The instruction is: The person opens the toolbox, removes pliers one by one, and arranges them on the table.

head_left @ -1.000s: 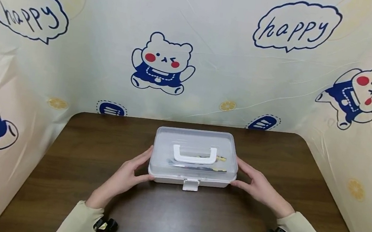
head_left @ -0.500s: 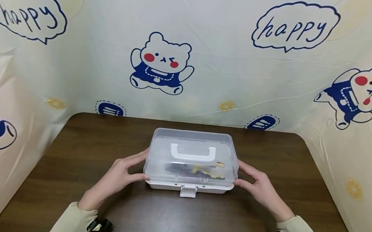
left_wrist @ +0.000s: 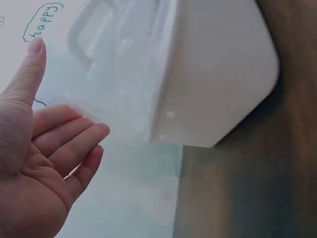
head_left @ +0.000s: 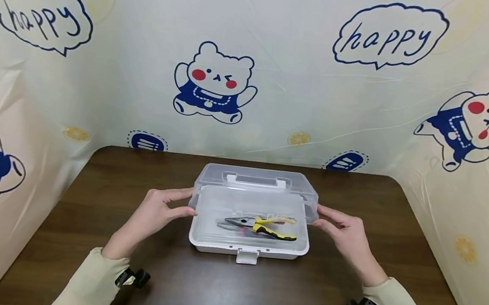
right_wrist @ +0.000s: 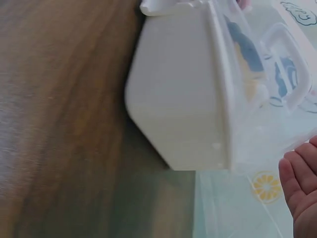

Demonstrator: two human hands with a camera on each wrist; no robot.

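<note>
A white-bottomed plastic box (head_left: 246, 251) with a see-through lid (head_left: 218, 176) stands mid-table. Its lid is raised and tipped back. Pliers (head_left: 263, 226) with yellow and black handles lie on the clear inner layer. My left hand (head_left: 147, 214) touches the lid's left side in the head view. At the lid's right side are the thumb and fingertips of my right hand (head_left: 348, 239). In the left wrist view, the thumb stands straight, apart from the loosely bent fingers (left_wrist: 74, 144). Only part of the right hand shows in the right wrist view, its fingers (right_wrist: 301, 171) beside the lid.
The white handle (head_left: 256, 180) sits on top of the lid, and a white latch (head_left: 247, 256) hangs at the box's front. Dark wooden table (head_left: 226, 298) surrounds the box. A printed curtain (head_left: 286, 35) closes off the back and both sides.
Both hands have swung the lid up and back from its lowered position. The pliers now show clearly below its front edge. The box has shifted slightly toward me.
</note>
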